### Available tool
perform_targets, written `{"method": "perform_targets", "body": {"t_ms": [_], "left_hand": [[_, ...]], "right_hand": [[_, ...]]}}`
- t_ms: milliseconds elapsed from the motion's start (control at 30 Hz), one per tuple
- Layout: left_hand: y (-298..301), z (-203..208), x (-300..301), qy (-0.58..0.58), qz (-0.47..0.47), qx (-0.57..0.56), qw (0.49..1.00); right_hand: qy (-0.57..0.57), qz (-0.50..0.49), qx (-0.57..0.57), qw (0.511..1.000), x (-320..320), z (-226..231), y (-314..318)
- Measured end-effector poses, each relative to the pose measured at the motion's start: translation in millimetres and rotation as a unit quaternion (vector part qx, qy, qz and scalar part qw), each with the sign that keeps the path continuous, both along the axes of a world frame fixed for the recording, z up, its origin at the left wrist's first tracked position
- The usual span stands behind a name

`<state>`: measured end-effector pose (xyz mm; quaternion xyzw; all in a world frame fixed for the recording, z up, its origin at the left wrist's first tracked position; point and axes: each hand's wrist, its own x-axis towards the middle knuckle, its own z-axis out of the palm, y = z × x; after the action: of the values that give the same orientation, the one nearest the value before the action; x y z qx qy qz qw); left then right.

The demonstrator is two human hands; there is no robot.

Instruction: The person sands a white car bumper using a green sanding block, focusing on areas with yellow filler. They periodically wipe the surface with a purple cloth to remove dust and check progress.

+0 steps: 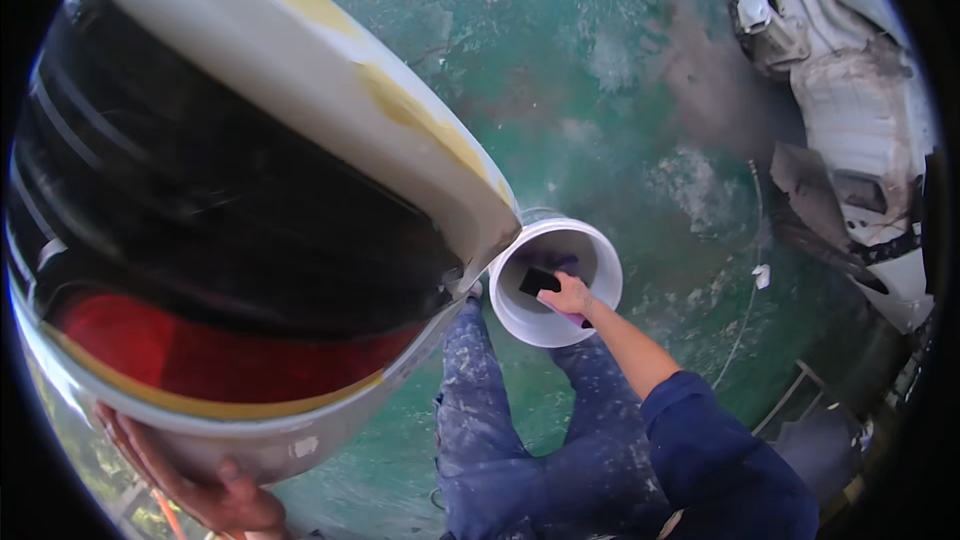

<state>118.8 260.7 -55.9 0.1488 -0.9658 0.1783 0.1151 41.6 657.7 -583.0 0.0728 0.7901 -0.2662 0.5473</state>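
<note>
My right hand [572, 298] reaches into the mouth of a white bucket [608, 250], closed around a small black block [538, 282]. Something pink-purple shows under the fingers, perhaps part of what I hold, and a dark purple patch lies deeper in the bucket. On the left, my left hand [200, 485] lies with fingers apart against the outer side of a pale vehicle body [300, 445]. The body has yellowish patches [400, 105] along its edge, a large dark window area [230, 170] and a red section [200, 340] below it.
My paint-spotted legs [500, 470] stand on a worn green floor [600, 60] near the bucket. Along the right lies a stripped, dented metal body part [860, 110]. A thin pale line [745, 330] runs over the floor, close to a metal frame [785, 395].
</note>
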Motion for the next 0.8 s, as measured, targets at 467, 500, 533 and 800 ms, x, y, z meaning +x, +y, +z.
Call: {"method": "perform_targets", "body": {"t_ms": [467, 500, 533, 800], "left_hand": [[-11.3, -16.2, -7.2, 0.087, -0.049, 0.117, 0.988], [3.8, -22.2, -6.7, 0.156, -0.055, 0.204, 0.965], [26.8, -34.1, -5.8, 0.202, -0.086, 0.244, 0.945], [240.9, -212.6, -10.5, -0.003, 0.369, 0.93, -0.002]], "right_hand": [[0.068, 0.049, -0.081, 0.993, -36.3, 149.8, -25.3], [0.078, 0.06, -0.09, 0.991, -43.5, 203.2, -26.8], [0.092, 0.07, -0.1, 0.988, -52.6, 254.0, -23.0], [0.13, 0.239, -0.294, 0.916, -77.7, 528.7, -4.1]]}}
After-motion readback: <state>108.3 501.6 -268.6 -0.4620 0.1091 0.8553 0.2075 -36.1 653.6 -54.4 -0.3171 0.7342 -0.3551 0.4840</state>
